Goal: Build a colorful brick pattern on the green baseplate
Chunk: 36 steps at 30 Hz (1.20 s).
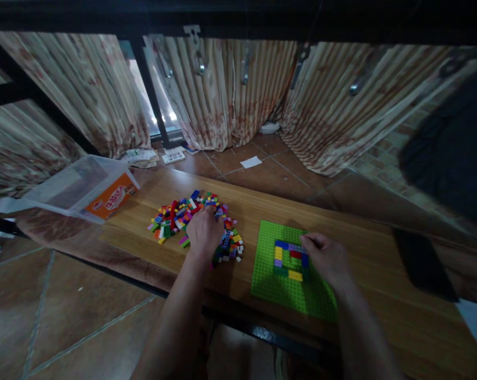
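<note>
My left hand point(204, 230) rests palm down on a heap of small coloured bricks point(174, 215) spread on the wooden table point(361, 221); its fingers curl into the pile, and what they grip is hidden. My right hand point(326, 257) lies on the right part of a green baseplate point(270, 279), fingers bent with the tips at a small ring of blue, yellow, red, purple and green bricks point(289, 257) built on it. Whether those fingertips pinch a brick is not visible.
A clear plastic box point(69, 187) with an orange label lies tipped at the table's left end. A dark flat object point(422, 261) sits at the right. Striped curtains point(230, 89) hang behind, with papers on the tiled floor point(64, 311).
</note>
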Each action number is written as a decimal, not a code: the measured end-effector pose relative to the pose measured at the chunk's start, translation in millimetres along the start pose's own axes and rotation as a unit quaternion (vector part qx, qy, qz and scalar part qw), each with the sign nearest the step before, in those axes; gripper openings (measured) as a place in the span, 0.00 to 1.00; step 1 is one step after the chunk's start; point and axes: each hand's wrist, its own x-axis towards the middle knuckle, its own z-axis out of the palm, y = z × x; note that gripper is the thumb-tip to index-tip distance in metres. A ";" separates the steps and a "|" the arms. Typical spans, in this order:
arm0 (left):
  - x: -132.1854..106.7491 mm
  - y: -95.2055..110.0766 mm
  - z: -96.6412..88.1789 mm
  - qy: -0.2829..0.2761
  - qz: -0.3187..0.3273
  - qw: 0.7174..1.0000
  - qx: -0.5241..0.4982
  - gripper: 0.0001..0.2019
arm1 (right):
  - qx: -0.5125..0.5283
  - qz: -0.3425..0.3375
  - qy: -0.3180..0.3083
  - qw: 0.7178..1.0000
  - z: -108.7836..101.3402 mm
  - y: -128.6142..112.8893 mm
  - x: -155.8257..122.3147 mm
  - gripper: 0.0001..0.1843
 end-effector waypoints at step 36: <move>-72.1 83.3 19.8 -0.307 -0.008 0.715 -0.628 0.10 | 0.394 -0.030 -0.107 0.912 6.3 -28.0 -17.3 0.13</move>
